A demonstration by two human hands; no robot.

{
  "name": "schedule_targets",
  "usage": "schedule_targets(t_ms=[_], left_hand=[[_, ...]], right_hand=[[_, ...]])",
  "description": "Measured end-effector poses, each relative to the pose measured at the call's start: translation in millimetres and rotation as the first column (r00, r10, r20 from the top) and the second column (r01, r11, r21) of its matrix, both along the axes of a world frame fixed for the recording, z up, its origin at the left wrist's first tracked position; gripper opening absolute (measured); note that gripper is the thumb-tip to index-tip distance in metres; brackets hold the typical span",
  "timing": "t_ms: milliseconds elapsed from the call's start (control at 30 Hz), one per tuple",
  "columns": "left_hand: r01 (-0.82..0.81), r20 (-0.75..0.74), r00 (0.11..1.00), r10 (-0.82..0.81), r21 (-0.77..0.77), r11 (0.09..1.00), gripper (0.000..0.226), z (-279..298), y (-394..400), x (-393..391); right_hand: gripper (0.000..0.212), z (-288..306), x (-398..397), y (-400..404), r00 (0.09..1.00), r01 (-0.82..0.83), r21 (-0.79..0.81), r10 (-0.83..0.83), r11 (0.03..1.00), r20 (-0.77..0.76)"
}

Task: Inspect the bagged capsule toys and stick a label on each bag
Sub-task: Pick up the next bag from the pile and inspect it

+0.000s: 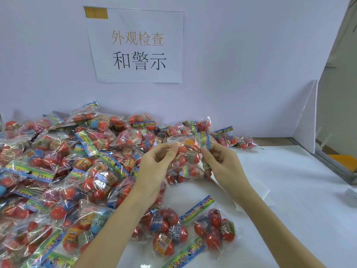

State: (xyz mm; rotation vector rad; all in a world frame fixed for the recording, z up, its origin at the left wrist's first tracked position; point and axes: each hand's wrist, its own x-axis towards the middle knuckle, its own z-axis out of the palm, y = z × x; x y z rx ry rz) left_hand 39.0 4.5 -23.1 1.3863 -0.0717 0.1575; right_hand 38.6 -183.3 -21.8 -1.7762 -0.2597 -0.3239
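I hold one clear bag of red capsule toys up between both hands above the table. My left hand pinches the bag's left edge with curled fingers. My right hand pinches the right side, near its colourful header card. A big heap of similar bags covers the left half of the table. Two more bags lie near the front, under my forearms; small white "6+" stickers show on their capsules.
A white paper sheet covers the table on the right. A paper sign with printed characters hangs on the back wall. A white partition board stands at the right, with a metal rail and an orange patch beyond it.
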Motion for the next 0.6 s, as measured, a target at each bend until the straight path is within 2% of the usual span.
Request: schedule_targets(t_ms=[133,200,233,300,367,400,433,500,533,600], left_hand=[[0.046,0.029,0.999,-0.045,-0.034,0.998,0.020,3.9,0.8,-0.3],[0.014,0.084,0.996,-0.009,-0.056,0.998,0.015,5.0,2.4,-0.7],[-0.039,0.148,0.988,0.041,-0.018,0.999,0.017,5.5,4.3,-0.6],[-0.151,0.367,0.926,0.087,0.149,0.977,0.024,3.5,7.3,0.5],[-0.267,0.571,0.821,0.023,0.348,0.899,0.030,-1.9,6.4,1.1],[-0.329,0.642,0.766,-0.034,0.437,0.837,0.033,-4.7,4.8,1.6],[-0.386,0.697,0.709,-0.108,0.511,0.768,0.035,-7.3,2.7,2.3],[-0.431,0.732,0.624,-0.273,0.614,0.662,0.035,-12.0,-0.7,2.8],[-0.411,0.721,0.612,-0.326,0.642,0.647,0.036,-13.1,-1.4,2.5],[-0.328,0.693,0.636,-0.341,0.642,0.693,0.038,-13.0,-2.6,0.2]], right_hand=[[0.021,4.7,1.8,-7.0,1.000,-0.012,0.104,0.012,0.994,-0.002],[0.018,4.1,1.8,-6.2,1.000,0.011,0.157,-0.008,0.988,-0.025],[0.020,3.7,1.8,-5.6,0.997,0.030,0.190,-0.016,0.981,-0.073],[0.042,5.3,1.0,-5.6,0.968,0.023,0.263,0.045,0.964,-0.248],[0.066,7.7,-0.5,-4.8,0.891,-0.052,0.371,0.211,0.927,-0.403],[0.072,8.1,-1.7,-3.6,0.863,-0.096,0.422,0.287,0.901,-0.415],[0.072,7.5,-2.3,-2.8,0.860,-0.131,0.456,0.329,0.880,-0.390],[0.058,6.2,-4.2,-0.9,0.895,-0.145,0.459,0.314,0.877,-0.317],[0.048,5.2,-5.1,-1.0,0.913,-0.134,0.442,0.284,0.887,-0.292],[0.029,4.8,-5.3,-3.2,0.928,-0.111,0.440,0.251,0.891,-0.274]])
